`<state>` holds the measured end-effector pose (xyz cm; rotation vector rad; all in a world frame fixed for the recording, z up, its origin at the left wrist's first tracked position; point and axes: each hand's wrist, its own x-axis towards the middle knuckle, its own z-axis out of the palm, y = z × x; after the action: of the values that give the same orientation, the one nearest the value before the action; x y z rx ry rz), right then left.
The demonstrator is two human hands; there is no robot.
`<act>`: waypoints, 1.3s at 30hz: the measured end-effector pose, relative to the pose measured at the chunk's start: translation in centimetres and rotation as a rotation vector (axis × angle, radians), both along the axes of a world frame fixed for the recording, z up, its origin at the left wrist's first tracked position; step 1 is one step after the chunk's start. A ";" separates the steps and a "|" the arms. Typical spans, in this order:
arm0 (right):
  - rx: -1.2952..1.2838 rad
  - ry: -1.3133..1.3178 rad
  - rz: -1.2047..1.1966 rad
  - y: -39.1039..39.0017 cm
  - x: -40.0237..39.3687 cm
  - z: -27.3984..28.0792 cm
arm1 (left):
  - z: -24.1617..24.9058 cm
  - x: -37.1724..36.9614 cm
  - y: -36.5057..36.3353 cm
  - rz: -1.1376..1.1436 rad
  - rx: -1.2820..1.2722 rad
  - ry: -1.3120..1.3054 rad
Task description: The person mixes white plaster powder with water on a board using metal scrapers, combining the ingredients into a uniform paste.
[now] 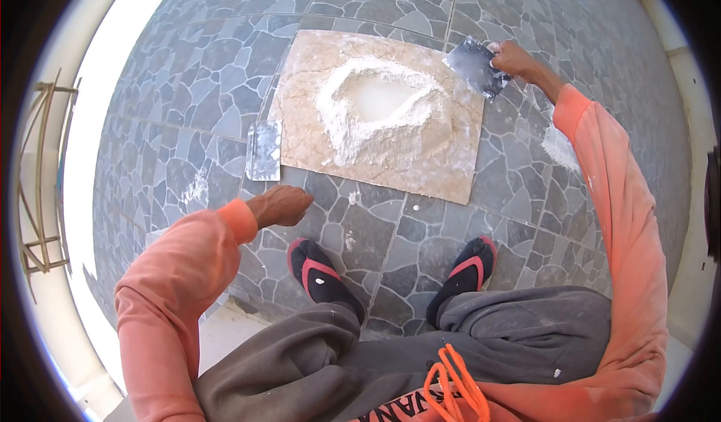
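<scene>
A beige marbled board (300, 136) lies on the patterned tile floor, bearing a ring of white powder (345, 136) with a smooth pale pool (379, 100) in its middle. My right hand (515, 60) grips a flat dark scraper (475, 67), its blade smeared white, over the board's upper right corner. Below the board's lower left side, my left hand (283, 205) is closed above the tiles; whether anything small is inside it cannot be seen. A second flat metal plate (264, 150) rests at the board's left edge, not touched by my left hand.
My feet in dark and red footwear (319, 272) stand just below the board. White powder patches (559, 148) mark the floor at the right, with smaller splashes (197, 187) at the left. A thin-barred frame (41, 181) is at the far left.
</scene>
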<state>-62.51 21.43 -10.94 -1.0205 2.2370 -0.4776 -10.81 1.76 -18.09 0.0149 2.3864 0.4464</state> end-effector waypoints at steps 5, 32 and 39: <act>-0.036 0.033 0.040 -4.1 -0.7 -1.0 | -0.7 -0.4 -0.9 -0.015 0.005 -0.080; -0.120 0.241 0.483 -25.0 3.6 -9.6 | -2.6 -1.2 -2.1 0.040 0.146 -0.113; -0.072 0.202 0.632 -25.7 7.0 -9.5 | -2.9 -1.4 -2.2 0.050 0.159 -0.100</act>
<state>-55.55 -4.32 -20.44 -1.7869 1.9185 -0.1784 -12.24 -0.44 -20.99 0.0048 2.2517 0.6453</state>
